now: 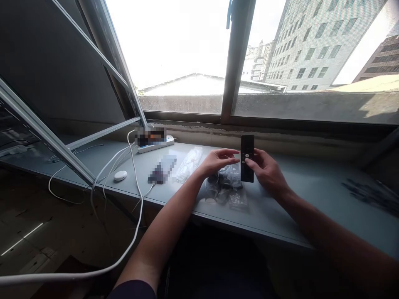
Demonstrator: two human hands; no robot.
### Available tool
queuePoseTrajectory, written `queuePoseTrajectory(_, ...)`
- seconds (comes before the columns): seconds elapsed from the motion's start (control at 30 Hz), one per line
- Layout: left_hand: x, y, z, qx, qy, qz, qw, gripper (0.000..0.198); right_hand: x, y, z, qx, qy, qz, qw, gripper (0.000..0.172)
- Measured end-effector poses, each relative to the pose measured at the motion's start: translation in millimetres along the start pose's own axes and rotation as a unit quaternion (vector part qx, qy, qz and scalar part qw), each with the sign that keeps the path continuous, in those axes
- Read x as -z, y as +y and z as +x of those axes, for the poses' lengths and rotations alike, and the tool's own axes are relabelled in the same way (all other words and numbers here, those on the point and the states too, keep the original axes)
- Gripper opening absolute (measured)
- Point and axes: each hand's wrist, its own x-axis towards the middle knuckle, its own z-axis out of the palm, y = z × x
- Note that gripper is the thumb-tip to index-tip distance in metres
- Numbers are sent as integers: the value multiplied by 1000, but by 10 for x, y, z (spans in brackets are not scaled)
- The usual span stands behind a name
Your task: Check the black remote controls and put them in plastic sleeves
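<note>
A slim black remote control (247, 143) stands upright in my right hand (267, 169), with the thumb lying on its front over the lower buttons. My left hand (219, 161) is just to the left of the remote, its fingers stretched out towards the remote's edge and apart from one another. Nothing shows in it. Below both hands, clear plastic bags with dark items (222, 190) lie on the grey table (280, 220). What exactly those bags contain is hard to make out.
Further left lie a clear plastic bag (189, 162), a partly blurred phone-like object (158, 175) on a cable, and a small white round case (120, 175). A white power strip (156, 144) sits by the window. A white cable (139, 220) loops over the table edge. Metal frame bars (46, 133) slant at left.
</note>
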Motion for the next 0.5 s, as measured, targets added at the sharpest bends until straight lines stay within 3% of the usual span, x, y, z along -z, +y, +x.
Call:
queuePoseTrajectory(0.1,24,-36,30,0,38,24,999,64,70,83,60,-1,-31,-114,993,76)
queuePoseTrajectory(0.27,95,-152,97,-9,91,82,992,56,122,195,110,52,-100,-269,957,42)
queuePoseTrajectory(0.5,134,-221,117,-29,120,181,976,34,130,238,111,44,-143,-428,891,44)
